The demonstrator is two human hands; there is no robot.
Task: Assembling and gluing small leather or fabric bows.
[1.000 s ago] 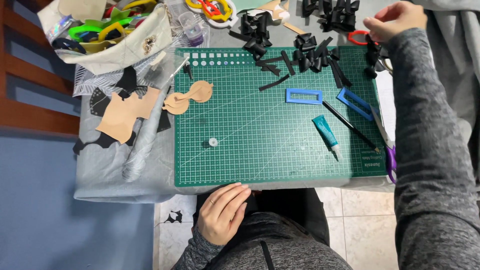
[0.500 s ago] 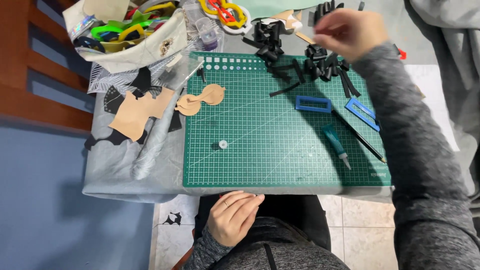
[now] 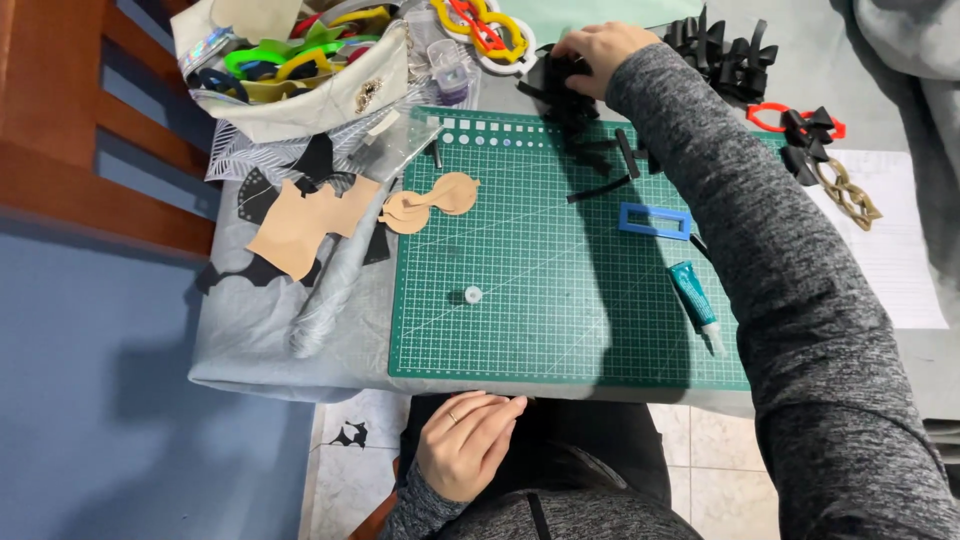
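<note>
Overhead view of a person seated at a craft table. The right hand (image 3: pixel 598 52) reaches across to the far edge of the green cutting mat (image 3: pixel 560 320), its fingers curled down onto a pile of black strips and bows (image 3: pixel 570 100); whether the fingertips actually pinch a piece cannot be told, as they are hidden in the black material. Just below that hand, loose black strips (image 3: pixel 600 188) lie on the mat, and nearer the person from them sits a blue rectangular frame (image 3: pixel 655 221). Further toward the person, beside the grey sleeve, lies a teal glue tube (image 3: pixel 692 296). To the left of the hand, two tan rounded cut-outs (image 3: pixel 432 200) overlap at the mat's edge, and a small white disc (image 3: pixel 473 295) sits near the mat's middle. Beyond the hand's left lie yellow and red rings (image 3: pixel 485 25) and a bag of coloured pieces (image 3: pixel 290 70). The left hand (image 3: pixel 468 445) rests in the lap below the table edge, fingers loosely together, holding nothing, a ring on one finger.
</note>
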